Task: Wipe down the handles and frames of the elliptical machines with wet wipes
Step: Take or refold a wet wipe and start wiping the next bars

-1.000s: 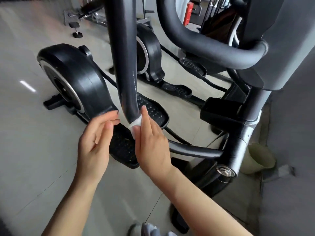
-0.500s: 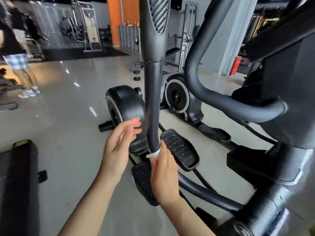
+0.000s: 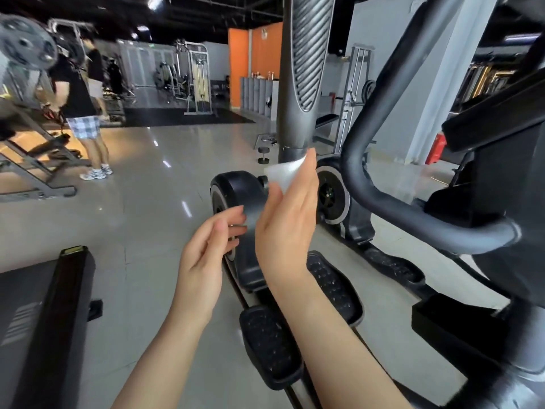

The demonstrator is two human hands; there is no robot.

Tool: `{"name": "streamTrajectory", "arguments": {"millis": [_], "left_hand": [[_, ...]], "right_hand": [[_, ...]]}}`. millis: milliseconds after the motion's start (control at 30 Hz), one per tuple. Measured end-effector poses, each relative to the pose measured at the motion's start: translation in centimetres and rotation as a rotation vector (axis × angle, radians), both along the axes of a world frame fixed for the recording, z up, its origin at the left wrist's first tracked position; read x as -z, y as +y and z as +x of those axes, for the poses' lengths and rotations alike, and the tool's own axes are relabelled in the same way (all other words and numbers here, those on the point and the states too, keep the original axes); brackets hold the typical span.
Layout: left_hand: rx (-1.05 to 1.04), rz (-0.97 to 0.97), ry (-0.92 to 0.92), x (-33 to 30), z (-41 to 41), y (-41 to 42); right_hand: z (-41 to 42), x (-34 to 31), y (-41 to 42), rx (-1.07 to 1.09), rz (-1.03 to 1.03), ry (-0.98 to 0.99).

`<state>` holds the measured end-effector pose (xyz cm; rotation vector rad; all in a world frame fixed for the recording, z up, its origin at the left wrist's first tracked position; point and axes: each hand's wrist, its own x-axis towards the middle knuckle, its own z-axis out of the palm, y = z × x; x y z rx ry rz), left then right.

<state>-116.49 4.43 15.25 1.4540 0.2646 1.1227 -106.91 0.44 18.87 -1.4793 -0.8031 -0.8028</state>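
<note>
Wipe (image 3: 281, 172) sits white and crumpled at the fingertips of your right hand (image 3: 287, 219); the fingers run nearly straight upward and press it against the upright handle bar (image 3: 295, 134) of the elliptical machine, just under the collar where the ribbed grip (image 3: 308, 54) ends; whether the thumb also pinches the wipe from behind you cannot tell, since the back of the hand hides it. Your left hand (image 3: 206, 255) hovers just beside the right, lower and to its left, palm turned inward, fingers loosely bent and holding nothing; its fingertips lie in front of the black flywheel housing (image 3: 236, 193), and contact with it cannot be judged. Below your wrists two studded black pedals (image 3: 269, 346) lie side by side on their rails; to your right the thick curved fixed handle (image 3: 413, 214) sweeps down and across toward the machine's console column (image 3: 501, 231). A second elliptical's flywheel (image 3: 331, 193) stands behind your right hand. At your lower left a dark treadmill edge (image 3: 59, 320) enters the view. On the glossy grey floor (image 3: 147, 231) a small dumbbell (image 3: 263, 154) rests near the handle bar's far side; further off on the left a person in plaid shorts (image 3: 85, 125) stands next to a weight machine (image 3: 26, 84); an orange wall (image 3: 253, 63) closes the background.
</note>
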Motion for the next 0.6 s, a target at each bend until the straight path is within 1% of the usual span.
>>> {"name": "streamTrajectory", "arguments": {"millis": [33, 100, 200, 267, 333, 400, 500, 533, 600], "left_hand": [[-0.002, -0.007, 0.003, 0.1, 0.0, 0.0], [0.008, -0.012, 0.025, 0.3, 0.1, 0.0], [0.047, 0.0, 0.066, 0.5, 0.2, -0.5], [0.066, 0.001, 0.084, 0.8, 0.0, -0.8], [0.066, -0.014, 0.089, 1.0, -0.1, -0.9], [0.071, -0.038, 0.078, 1.1, 0.0, -1.0], [0.08, -0.059, 0.071, 1.0, -0.3, -0.9], [0.078, -0.066, 0.068, 1.0, -0.4, -0.8], [0.076, -0.072, 0.064, 1.1, -0.9, -0.5]], "right_hand": [[0.2, 1.5, -0.1, 0.008, -0.039, -0.049], [0.4, 5.5, -0.6, 0.02, -0.119, -0.08], [0.1, 11.5, -2.3, -0.05, -0.251, -0.038], [-0.2, 13.2, -3.1, -0.098, -0.312, 0.016], [-0.3, 11.6, -3.1, -0.1, -0.261, 0.064], [-0.2, 7.6, -2.6, -0.133, -0.152, 0.047], [0.9, 1.6, -1.7, -0.123, -0.036, -0.103], [1.3, 0.7, -1.6, -0.112, -0.025, -0.172], [2.1, 1.3, -1.6, -0.067, -0.093, -0.328]]}}
